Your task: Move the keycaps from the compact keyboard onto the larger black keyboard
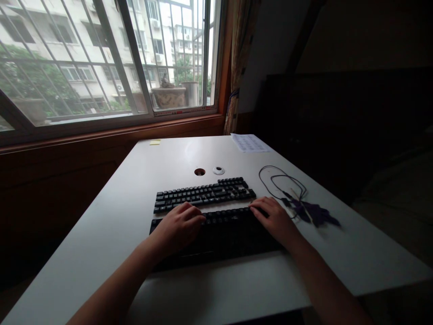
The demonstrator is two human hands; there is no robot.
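Observation:
A black keyboard (233,234) lies on the white table, its long side facing me. My left hand (181,225) rests over its left part, fingers bent and drawn together at the tips; whatever they hold is hidden. Over the keyboard's upper right corner is my right hand (270,216), thumb and fingertips brought close together. Anything between them is too small to make out. Just beyond the keyboard, loose black keycaps (189,194) stand in rows like a keyboard layout, with some gaps toward the right.
Right of the keyboard lie a coiled black cable (270,168) and a dark purple cloth-like item (313,212) with a thin stick across it. Farther back are a round table hole (200,172), a white ring-shaped cover (218,170), a printed sheet (252,143) and yellow paper (154,141).

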